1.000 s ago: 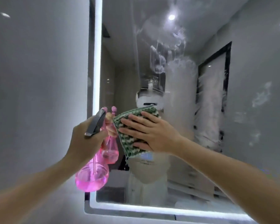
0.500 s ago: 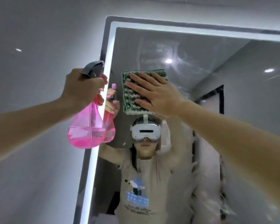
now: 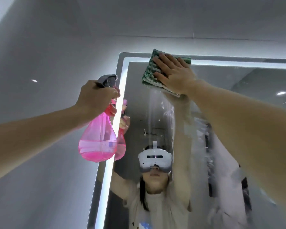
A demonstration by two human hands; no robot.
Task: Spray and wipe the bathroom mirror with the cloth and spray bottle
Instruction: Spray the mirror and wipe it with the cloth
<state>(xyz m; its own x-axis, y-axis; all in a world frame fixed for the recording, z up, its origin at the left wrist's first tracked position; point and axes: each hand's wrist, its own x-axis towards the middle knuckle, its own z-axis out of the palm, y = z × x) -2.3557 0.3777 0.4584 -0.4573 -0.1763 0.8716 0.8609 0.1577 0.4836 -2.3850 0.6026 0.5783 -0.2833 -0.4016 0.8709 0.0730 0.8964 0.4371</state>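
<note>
The bathroom mirror (image 3: 238,90) has a lit strip round its edge and hangs on a grey wall. My right hand (image 3: 173,75) presses a folded green-and-white cloth (image 3: 149,71) flat against the glass at the mirror's top left corner, fingers spread straight. My left hand (image 3: 96,98) grips the neck of a pink spray bottle (image 3: 97,139) with a grey trigger head, held in the air just left of the mirror's lit left edge. Pink liquid fills the bottle's bottom. White foam streaks run down the glass below the cloth.
The grey wall (image 3: 40,179) lies left of the mirror and the ceiling (image 3: 139,22) above it. The mirror reflects a person in a white headset, both raised arms and a dark door frame (image 3: 244,187) at the right.
My right hand has slid the cloth up the glass from mid-height to the top left corner. My left hand has lifted the spray bottle. The view has tilted upward.
</note>
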